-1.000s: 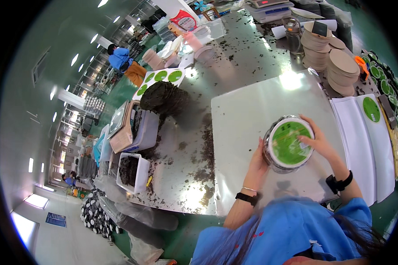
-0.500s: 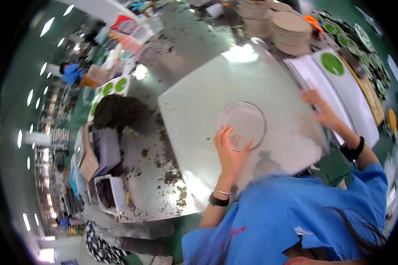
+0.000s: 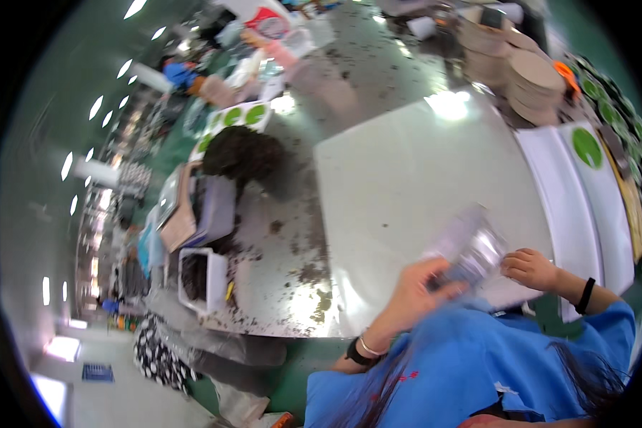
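My left hand [image 3: 414, 296] is closed on a clear round plastic piece [image 3: 471, 250], raised and tilted above the pale board [image 3: 406, 171]. The piece is blurred by motion, with bright glints on it. My right hand [image 3: 531, 269] is at the right of the piece, with its fingers curled together close to the edge. Whether it touches the piece, or what is between its fingers, I cannot make out. To the right of that hand lie white sheets [image 3: 563, 192] with a round green label [image 3: 587, 148].
At left, a dark shaggy clump [image 3: 242, 153] rests beside a bin [image 3: 217, 207]; a white tub [image 3: 210, 282] holds dark bits. Dark crumbs litter the metal table [image 3: 278, 260]. Stacked round tan discs [image 3: 535, 85] stand at the back right. Another person's arm [image 3: 278, 53] reaches in at the far left.
My left hand has picked the clear round piece up off the board and tilted it, toward me and to the right. My right hand has come from the white sheets to the piece. The view has shifted.
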Action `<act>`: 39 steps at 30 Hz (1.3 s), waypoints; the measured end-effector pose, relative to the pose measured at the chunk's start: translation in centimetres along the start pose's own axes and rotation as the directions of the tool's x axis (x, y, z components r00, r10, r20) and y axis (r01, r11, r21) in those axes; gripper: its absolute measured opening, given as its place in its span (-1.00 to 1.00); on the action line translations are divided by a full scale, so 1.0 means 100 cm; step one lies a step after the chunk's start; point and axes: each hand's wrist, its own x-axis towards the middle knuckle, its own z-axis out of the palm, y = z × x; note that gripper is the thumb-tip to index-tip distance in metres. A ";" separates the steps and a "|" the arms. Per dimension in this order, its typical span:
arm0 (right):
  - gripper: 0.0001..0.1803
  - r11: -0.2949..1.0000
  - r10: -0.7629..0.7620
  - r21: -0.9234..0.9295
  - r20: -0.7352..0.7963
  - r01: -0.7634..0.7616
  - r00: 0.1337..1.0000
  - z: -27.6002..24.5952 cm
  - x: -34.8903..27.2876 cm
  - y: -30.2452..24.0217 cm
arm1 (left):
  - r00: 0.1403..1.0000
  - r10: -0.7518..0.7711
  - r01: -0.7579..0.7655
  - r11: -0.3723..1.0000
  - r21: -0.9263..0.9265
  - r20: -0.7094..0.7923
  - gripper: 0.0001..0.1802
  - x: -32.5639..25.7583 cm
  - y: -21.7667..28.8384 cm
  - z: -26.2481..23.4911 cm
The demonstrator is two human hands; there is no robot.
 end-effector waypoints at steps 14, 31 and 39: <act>-0.78 0.989 0.045 0.143 -0.178 -0.019 0.983 -0.139 0.166 -0.025 | 0.899 0.335 -0.407 0.877 0.256 0.281 -0.17 0.000 0.011 0.020; -0.44 0.689 0.130 -0.388 -0.765 -0.612 0.631 -0.188 0.136 0.197 | 0.949 0.185 0.005 0.799 0.602 -0.254 -0.40 -0.010 -0.016 -0.120; -0.53 0.498 0.434 -0.523 -0.540 -0.691 0.721 -0.148 0.050 0.358 | 0.639 0.607 0.337 0.332 0.881 -0.473 -0.26 0.041 -0.045 -0.402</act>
